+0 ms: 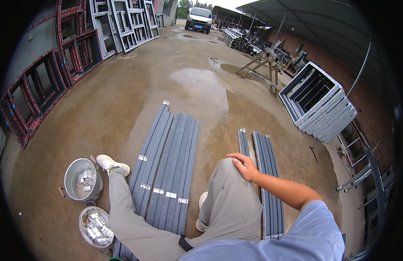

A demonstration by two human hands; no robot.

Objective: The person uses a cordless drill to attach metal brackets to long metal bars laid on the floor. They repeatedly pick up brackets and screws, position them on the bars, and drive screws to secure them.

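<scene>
- The right hand lies flat on the person's right knee, fingers loosely spread, holding nothing.
- The left hand is out of view.
- Just right of that knee lie long grey metal profiles, ribbed lengthwise and running from near to far.
- A wider bundle of grey profiles with small silver brackets lies between the legs.
- Two metal bowls of silver fittings sit near left.

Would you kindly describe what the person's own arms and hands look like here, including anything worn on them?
Only the right hand shows; it is bare, with no glove, ring or watch visible. Its forearm is uncovered up to a short light-blue sleeve. The left arm and hand are out of view.
</scene>
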